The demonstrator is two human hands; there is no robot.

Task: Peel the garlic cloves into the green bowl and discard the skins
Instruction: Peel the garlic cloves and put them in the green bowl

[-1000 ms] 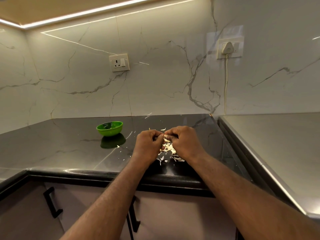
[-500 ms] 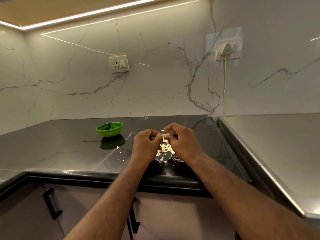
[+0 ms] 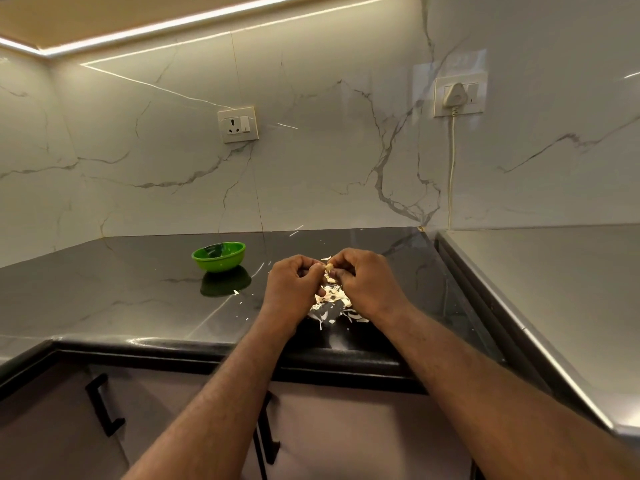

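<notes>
Garlic clove (image 3: 329, 268) sits pinched between left hand (image 3: 294, 289) and right hand (image 3: 367, 285), fingers curled, directly above the skin pile (image 3: 332, 303) at frame centre so peelings fall together; green bowl (image 3: 219, 257) waits left.

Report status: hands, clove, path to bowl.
Left hand and right hand both pinch the garlic clove above the skins pile. Green bowl upright, apart to the left. Only stray flecks on the countertop between.

We are in a home kitchen: a glossy black countertop (image 3: 121, 299) wraps the corner beneath marble-veined wall tiles (image 3: 329, 168), with a wall socket (image 3: 238, 125), an under-cabinet light strip (image 3: 173, 25) and handled cupboard doors (image 3: 52, 438) below.
</notes>
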